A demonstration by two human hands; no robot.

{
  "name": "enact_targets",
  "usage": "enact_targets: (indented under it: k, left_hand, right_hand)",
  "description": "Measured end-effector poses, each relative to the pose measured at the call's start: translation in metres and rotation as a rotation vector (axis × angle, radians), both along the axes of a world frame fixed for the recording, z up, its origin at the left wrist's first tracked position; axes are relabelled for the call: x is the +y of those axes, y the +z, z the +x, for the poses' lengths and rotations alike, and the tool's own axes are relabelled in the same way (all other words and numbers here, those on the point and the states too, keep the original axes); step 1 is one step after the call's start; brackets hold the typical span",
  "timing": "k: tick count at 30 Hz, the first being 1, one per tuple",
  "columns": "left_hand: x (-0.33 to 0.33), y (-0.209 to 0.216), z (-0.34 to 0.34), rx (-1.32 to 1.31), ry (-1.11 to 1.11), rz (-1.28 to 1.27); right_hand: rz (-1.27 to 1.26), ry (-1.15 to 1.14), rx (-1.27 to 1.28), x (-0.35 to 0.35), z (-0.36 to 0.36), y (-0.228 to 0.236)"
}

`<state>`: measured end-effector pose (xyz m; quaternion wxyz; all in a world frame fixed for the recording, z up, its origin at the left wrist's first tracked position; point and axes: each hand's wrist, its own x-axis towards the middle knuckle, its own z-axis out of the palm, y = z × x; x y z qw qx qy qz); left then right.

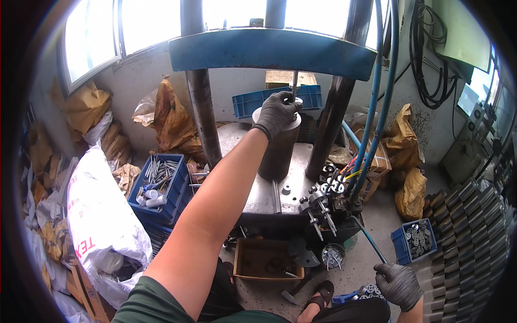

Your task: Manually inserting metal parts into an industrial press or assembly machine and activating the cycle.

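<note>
My left hand (277,114), in a dark grey glove, reaches forward over the top of an upright metal cylinder (277,153) on the press table. Its fingers are closed beside a thin metal rod (294,81) under the blue crossbeam (269,51); what they pinch is hidden. At the lower right my right hand (399,285), gloved alike, is closed around the end of a long thin lever (369,241). That lever slopes up to the press valves with blue hoses. A short bar (276,196) and a small round part (286,189) lie on the press table (247,199).
Dark press columns (202,116) stand either side of the cylinder. A blue crate (175,202) of metal rods and a white sack (99,215) sit left. Below are a wooden box (237,264) and a hammer (291,295). Right, a blue bin (399,247) stands by stacked metal parts (468,237).
</note>
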<state>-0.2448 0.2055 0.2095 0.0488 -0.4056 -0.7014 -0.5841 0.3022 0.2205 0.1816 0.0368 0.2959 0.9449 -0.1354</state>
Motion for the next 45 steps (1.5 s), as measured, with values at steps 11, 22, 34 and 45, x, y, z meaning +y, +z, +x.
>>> enact_targets:
  k: [11,22,34,45]
  left_hand:
    - [0.004,-0.001,-0.007,-0.032,-0.033,-0.082]
    - [0.007,-0.004,-0.009,-0.058,-0.079,-0.04]
    - [0.014,-0.014,-0.028,-0.161,-0.35,0.068]
    - [-0.072,-0.051,0.108,-0.136,-0.505,0.511]
  right_hand:
    - [0.004,-0.003,0.167,0.003,0.0,-0.004]
    - [0.618,0.09,0.884,0.08,-0.084,0.05]
    - [0.45,-0.137,0.79,0.149,-0.155,0.091]
    - [0.525,-0.142,0.924,0.124,-0.123,0.078]
